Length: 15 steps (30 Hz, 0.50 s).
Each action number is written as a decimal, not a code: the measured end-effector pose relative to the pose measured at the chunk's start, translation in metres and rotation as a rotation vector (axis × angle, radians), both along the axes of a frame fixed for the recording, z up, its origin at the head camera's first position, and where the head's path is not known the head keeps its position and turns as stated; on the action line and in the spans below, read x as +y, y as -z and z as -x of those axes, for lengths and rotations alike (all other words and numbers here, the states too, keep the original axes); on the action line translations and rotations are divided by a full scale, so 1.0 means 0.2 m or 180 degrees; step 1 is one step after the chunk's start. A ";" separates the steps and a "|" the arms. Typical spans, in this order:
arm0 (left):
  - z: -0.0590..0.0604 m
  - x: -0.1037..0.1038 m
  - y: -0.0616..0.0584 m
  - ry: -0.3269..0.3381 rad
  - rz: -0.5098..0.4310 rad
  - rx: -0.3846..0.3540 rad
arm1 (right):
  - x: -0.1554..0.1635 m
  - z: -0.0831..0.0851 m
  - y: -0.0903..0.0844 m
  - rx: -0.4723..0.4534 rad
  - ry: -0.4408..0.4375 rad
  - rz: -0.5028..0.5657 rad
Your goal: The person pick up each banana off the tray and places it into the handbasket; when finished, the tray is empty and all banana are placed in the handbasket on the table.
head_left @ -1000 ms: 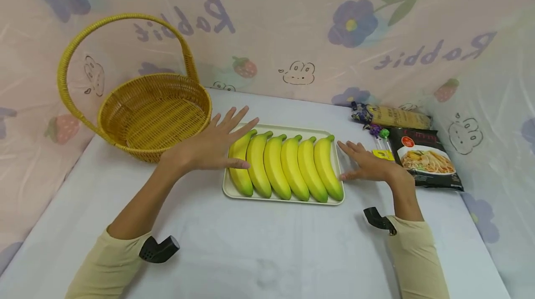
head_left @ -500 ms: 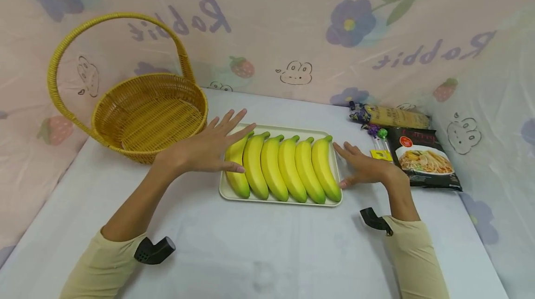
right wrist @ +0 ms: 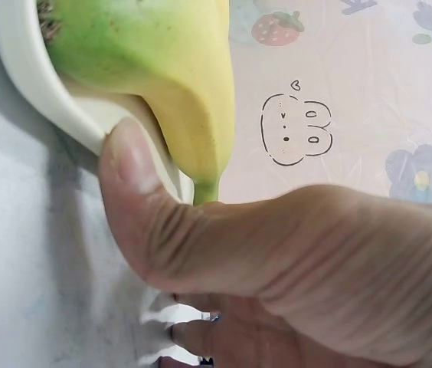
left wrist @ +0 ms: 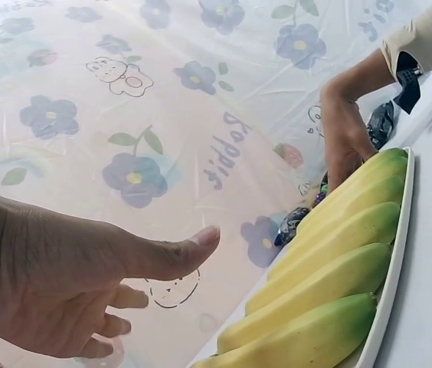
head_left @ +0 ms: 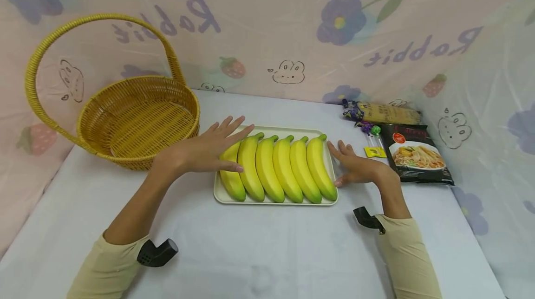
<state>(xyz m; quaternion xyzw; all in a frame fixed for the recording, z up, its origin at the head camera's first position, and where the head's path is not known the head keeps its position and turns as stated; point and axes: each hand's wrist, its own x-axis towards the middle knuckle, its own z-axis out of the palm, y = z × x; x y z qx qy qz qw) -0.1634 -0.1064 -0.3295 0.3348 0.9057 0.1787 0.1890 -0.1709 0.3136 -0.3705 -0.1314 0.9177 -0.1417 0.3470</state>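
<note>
Several yellow bananas with green tips (head_left: 265,169) lie side by side on a cream rectangular tray (head_left: 276,203). My left hand (head_left: 196,152), fingers spread, hovers over the tray's left end, partly covering the leftmost banana in the head view. The left wrist view shows that hand (left wrist: 70,268) raised beside the bananas (left wrist: 315,330), with nothing in its grasp. My right hand (head_left: 359,166) is at the tray's right side, fingers spread and extended along it. In the right wrist view its thumb (right wrist: 133,165) touches the tray rim (right wrist: 28,54) beside the end banana (right wrist: 155,54).
A yellow wicker basket (head_left: 142,125) with a tall handle stands at the back left, close to my left hand. At the right lie a black noodle packet (head_left: 418,156), wrapped lollipops (head_left: 372,134) and a yellow-and-purple packet (head_left: 382,112). A patterned curtain (head_left: 259,25) closes off the back.
The head view has shifted, so most things sit further left. My right hand has come slightly closer to the tray, its thumb now at the rim. My left hand stays spread over the left end.
</note>
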 end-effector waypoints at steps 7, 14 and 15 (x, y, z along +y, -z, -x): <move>-0.02 0.07 0.06 -0.0502 0.0127 -0.0235 | 0.01 -0.01 0.00 -0.0017 0.0002 0.0035; -0.01 0.13 0.12 -0.0837 0.0371 -0.0087 | 0.01 0.00 0.01 -0.0012 -0.0022 0.0094; -0.01 0.13 0.12 -0.0880 0.0382 -0.0050 | 0.01 0.00 0.01 -0.0022 -0.0013 0.0098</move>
